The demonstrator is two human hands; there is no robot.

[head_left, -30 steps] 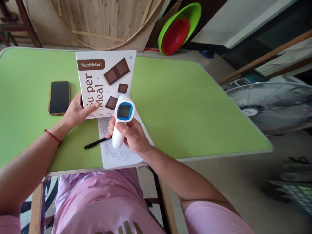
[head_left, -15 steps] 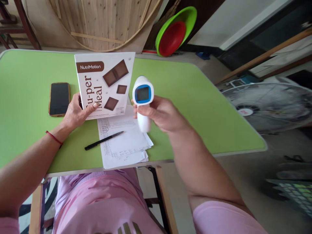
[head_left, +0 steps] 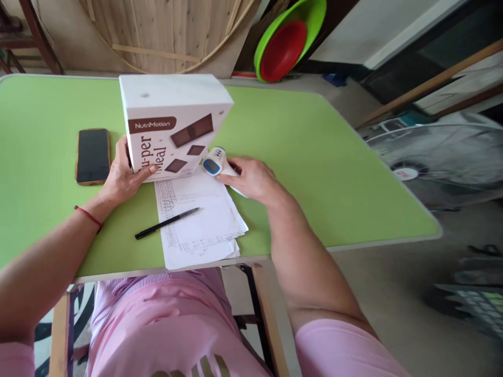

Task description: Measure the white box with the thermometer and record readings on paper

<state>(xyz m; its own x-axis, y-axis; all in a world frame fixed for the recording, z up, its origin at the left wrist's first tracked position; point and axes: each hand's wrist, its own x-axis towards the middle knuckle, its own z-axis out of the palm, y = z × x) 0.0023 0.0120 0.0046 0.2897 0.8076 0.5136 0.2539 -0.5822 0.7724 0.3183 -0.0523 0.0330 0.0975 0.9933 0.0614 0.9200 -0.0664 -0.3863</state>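
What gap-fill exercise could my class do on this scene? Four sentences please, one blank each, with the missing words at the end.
1. The brown label on the box in the left hand reads ____.
2. The right hand holds a thermometer whose screen has a ____ rim.
3. In the picture, the phone lies to the ____ of the box.
4. The pen, partly over the papers, is ____.
Missing words: NutriMotion; blue; left; black.

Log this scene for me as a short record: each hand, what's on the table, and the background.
Left hand: gripping a white NutriMotion box, thumb on its printed front
Right hand: around a white handheld device with a blue-rimmed screen, near the box's lower right corner
Phone: left of the box, screen dark
Pen: black, partly on papers, partly on the green table
Background: red basin against a green basin; fan at right
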